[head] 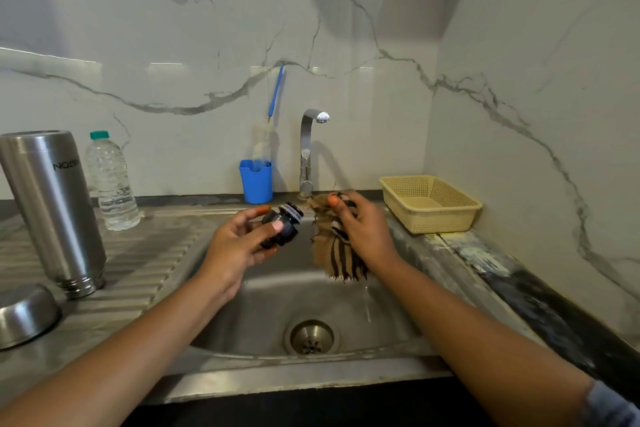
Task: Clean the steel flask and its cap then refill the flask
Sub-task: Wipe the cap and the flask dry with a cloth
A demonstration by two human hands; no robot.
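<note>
Head cam: cap-wiping step, by the look of it; refill not yet done.
L hand [242, 243] grips the black cap [282, 225]. R hand [363, 229] clutches a striped cloth [334, 246] just beside it, both over the sink [263, 305]. Steel flask [52, 204] stands inverted well left of L hand. Next, prob.: cloth onto cap w/ a twist. Tap [306, 149] is close behind, basket [429, 203] near R hand, open room below.

The ribbed steel drainboard [149, 253] carries the steel flask [52, 204], standing mouth down. A steel cup [24, 315] sits just beside it and a plastic water bottle [112, 184] behind. On the back ledge is a blue holder [256, 182] — on the right-hand counter, a yellow basket [443, 222].
</note>
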